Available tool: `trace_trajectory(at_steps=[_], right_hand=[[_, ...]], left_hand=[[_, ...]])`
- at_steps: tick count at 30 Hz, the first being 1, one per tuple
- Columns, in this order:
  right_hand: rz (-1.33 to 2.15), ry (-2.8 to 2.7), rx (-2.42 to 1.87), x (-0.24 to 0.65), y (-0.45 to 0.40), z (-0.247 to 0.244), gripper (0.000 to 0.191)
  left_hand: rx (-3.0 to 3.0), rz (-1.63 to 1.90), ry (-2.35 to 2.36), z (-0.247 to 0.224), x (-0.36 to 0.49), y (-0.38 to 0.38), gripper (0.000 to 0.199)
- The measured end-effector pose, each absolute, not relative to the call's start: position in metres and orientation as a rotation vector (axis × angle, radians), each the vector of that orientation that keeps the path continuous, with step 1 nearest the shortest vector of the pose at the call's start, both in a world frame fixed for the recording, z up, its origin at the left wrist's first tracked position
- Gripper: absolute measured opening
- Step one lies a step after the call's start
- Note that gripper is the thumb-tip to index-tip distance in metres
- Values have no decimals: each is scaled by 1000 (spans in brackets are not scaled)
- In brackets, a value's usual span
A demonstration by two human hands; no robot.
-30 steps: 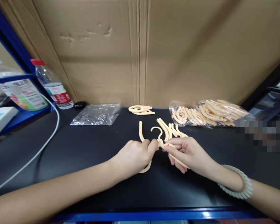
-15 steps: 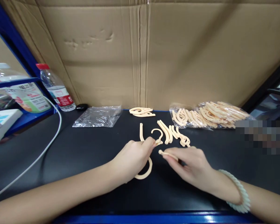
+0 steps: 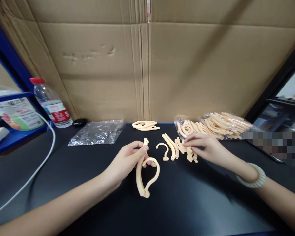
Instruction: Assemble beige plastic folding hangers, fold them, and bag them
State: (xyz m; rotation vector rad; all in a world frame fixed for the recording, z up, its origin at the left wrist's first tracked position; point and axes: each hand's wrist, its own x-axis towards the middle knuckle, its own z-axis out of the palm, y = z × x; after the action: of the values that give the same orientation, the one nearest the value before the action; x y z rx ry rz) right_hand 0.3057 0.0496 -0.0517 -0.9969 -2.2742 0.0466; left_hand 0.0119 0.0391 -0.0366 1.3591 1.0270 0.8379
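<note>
My left hand (image 3: 131, 160) is closed around a cream plastic hanger arm (image 3: 139, 180). A rounded hanger hook (image 3: 157, 170) joins its lower end, and another part shows beside the fingers. Over to the right, my right hand (image 3: 204, 147) pinches at a small curved hanger piece (image 3: 180, 146) in a group of short parts; its fingertips partly cover the contact. More small pieces (image 3: 189, 154) lie just under that hand. Between the hands, a loose hook (image 3: 166, 152) rests on the black table beside several long hanger arms (image 3: 170, 146).
Farther back are a stack of cream parts (image 3: 145, 125), a flat clear bag (image 3: 98, 131) and filled bags of parts (image 3: 218, 126). A bottle (image 3: 52, 105) and white cable (image 3: 43, 160) are at left. Cardboard (image 3: 100, 65) walls the rear.
My left hand has turned and lifted the arm with its hook into clearer view. My right hand has moved right and away, to the small parts. The camera view has shifted slightly.
</note>
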Motion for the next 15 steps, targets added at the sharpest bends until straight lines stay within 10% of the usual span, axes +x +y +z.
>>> trace_trajectory(at_steps=[15], right_hand=[[-216,-2506,-611,256,2,-45,36]], left_hand=[[1197,871,910,-40,16,28,23]])
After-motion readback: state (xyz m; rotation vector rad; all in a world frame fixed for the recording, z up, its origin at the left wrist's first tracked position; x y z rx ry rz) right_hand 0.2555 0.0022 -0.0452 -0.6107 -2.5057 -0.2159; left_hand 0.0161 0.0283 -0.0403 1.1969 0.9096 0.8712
